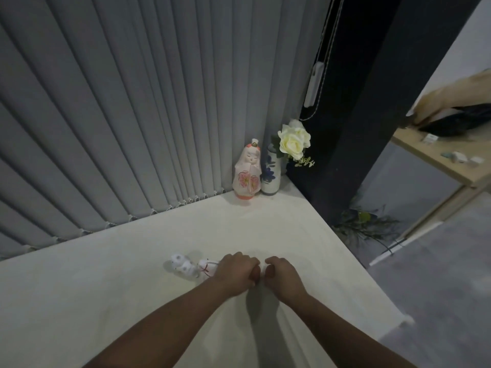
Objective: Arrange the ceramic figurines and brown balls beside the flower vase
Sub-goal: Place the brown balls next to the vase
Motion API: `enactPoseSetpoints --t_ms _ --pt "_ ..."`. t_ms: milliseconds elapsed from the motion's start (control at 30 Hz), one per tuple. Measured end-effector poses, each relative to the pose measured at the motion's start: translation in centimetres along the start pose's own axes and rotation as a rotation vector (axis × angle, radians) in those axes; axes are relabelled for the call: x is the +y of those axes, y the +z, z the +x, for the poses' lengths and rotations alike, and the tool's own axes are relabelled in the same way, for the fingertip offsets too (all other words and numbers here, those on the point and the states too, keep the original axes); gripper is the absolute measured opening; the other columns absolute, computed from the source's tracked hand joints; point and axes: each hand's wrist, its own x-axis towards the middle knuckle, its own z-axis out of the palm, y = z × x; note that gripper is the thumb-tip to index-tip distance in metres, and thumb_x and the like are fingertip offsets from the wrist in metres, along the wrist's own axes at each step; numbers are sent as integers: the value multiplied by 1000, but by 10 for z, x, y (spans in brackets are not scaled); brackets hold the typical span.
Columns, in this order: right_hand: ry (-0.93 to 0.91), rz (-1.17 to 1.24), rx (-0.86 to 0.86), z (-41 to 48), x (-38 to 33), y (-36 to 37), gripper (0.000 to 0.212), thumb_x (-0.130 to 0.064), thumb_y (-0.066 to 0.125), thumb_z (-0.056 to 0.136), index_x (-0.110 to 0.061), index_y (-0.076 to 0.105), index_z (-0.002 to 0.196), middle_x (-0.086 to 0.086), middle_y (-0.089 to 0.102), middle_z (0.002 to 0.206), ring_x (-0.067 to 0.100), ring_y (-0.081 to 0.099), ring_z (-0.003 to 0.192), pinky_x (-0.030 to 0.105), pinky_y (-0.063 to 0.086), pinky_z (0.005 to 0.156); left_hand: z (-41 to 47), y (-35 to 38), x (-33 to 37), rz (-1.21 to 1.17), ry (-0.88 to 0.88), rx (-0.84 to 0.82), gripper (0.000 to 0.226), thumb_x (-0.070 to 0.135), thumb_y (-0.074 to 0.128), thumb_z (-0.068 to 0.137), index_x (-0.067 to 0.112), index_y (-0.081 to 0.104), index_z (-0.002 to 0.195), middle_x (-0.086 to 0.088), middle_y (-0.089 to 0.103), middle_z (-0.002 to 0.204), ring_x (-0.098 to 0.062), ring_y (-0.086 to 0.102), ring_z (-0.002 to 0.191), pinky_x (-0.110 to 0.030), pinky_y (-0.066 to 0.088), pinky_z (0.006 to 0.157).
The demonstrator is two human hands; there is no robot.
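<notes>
Doll figurine (pixel 246 174): stood upright at the far corner of the white table (pixel 106 301), well beyond both hands, touching or nearly touching the vase on its right; pink flower painted on its front.
Vase (pixel 270 173): white with blue flowers, upright in the corner, holding a cream rose (pixel 293 139) that leaned right toward the dark pillar (pixel 372 88).
Small white figurines (pixel 183 267): a cluster lay on the table just left of the left hand; one had red markings and was partly covered by that hand, so its shape was hard to make out.
Brown balls: none could be made out; whether any sat under the hands could not be told.
Left hand (pixel 236 272): knuckles up, fingers curled under into a loose fist, resting on the table; whatever it held, if anything, was hidden.
Right hand (pixel 282 274): just right of the left hand, thumbs almost meeting, fingers also curled down; I could not tell if it gripped something.
Forearms: both bare, cut off by the bottom edge.
Blinds (pixel 132 115): grey vertical slats behind the table, far beyond the hands.
Far right: a wooden desk (pixel 435 158) with small blurred items, partly cut off.
</notes>
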Motion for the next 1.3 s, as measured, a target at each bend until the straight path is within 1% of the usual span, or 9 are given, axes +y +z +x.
enactPoseSetpoints --t_ms 100,233,300,433,567,700,800,1133,1300 --pt "-4 45 33 -3 2 -1 40 -4 57 78 -11 59 117 -2 62 88 17 59 91 19 39 76 0 2 0 31 8 32 26 22 57 76 23 62 101 -6 69 104 -29 58 105 -38 44 83" --pt "-46 45 46 -7 11 -5 26 -10 63 77 -19 59 101 -5 63 83 13 56 79 10 35 61 3 3 0 25 -15 35 22 25 56 77 21 63 98 -4 70 103 -28 58 104 -38 45 85" --pt "-63 53 46 -7 16 -7 24 -12 65 75 -24 58 94 -5 67 85 14 59 80 15 41 66 4 4 1 4 -32 40 18 26 57 78 21 63 94 -3 71 102 -27 58 104 -38 44 84" --pt "-104 49 29 -1 24 -14 27 -8 64 78 -17 65 104 -2 71 88 16 61 87 22 45 81 4 5 5 -60 -88 46 15 26 57 76 21 61 89 -3 72 98 -26 59 102 -37 47 83" --pt "-126 96 1 11 37 -38 36 -12 67 80 -18 60 115 -4 72 90 13 63 87 14 42 74 7 0 24 -100 -187 64 17 28 59 78 20 62 92 -11 68 99 -29 59 102 -36 47 81" --pt "-152 156 -19 26 50 -68 38 -11 69 77 -19 55 111 -7 71 84 10 66 82 21 50 75 21 -4 45 -126 -292 129 40 32 61 78 19 53 115 -14 65 104 -33 59 103 -35 46 79" --pt "-190 131 -34 39 63 -88 36 -10 69 76 -20 57 109 -6 71 83 10 65 78 19 48 71 36 -4 59 -227 -370 176 39 37 62 74 22 52 108 -8 67 101 -29 60 99 -36 48 78" --pt "-286 -1 17 86 97 -134 33 -2 63 76 -16 62 106 1 67 94 12 54 85 13 38 71 74 -2 98 -390 -492 266 42 34 65 77 25 54 117 -5 68 103 -24 63 100 -34 51 81" --pt "-316 -30 13 116 96 -147 32 -4 64 73 -14 63 103 2 67 95 18 58 94 24 45 78 95 -8 96 -447 -502 299 40 31 63 76 25 51 114 3 72 98 -23 63 96 -39 54 81"
